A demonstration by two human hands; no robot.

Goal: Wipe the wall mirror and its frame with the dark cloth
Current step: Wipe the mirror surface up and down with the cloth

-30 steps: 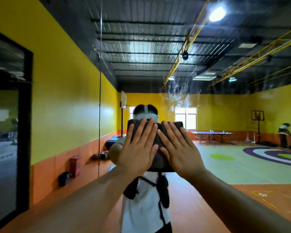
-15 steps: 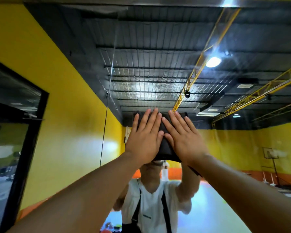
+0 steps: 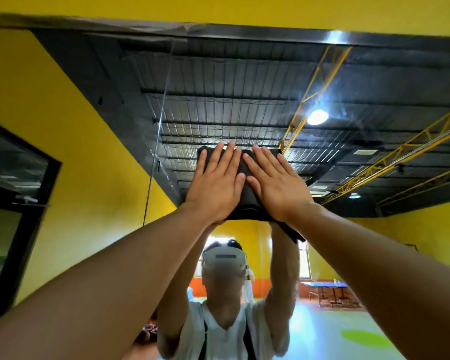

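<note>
— So, where are your hands?
— Both are up high, in the middle of the frame. Your left hand [image 3: 213, 188] and your right hand [image 3: 276, 188] lie flat side by side, fingers straight, thumbs close together.
— And the cloth?
— The dark cloth [image 3: 250, 203] is under both palms, pressed on the wall mirror [image 3: 244, 100]. You push it; you do not squeeze it.
— What shows in the glass?
— Your arms and white shirt [image 3: 218, 333], low in the middle, and a bright lamp [image 3: 317, 116] at the upper right. A dark strip [image 3: 270, 32] runs along the top, with yellow wall [image 3: 244, 6] above it.
</note>
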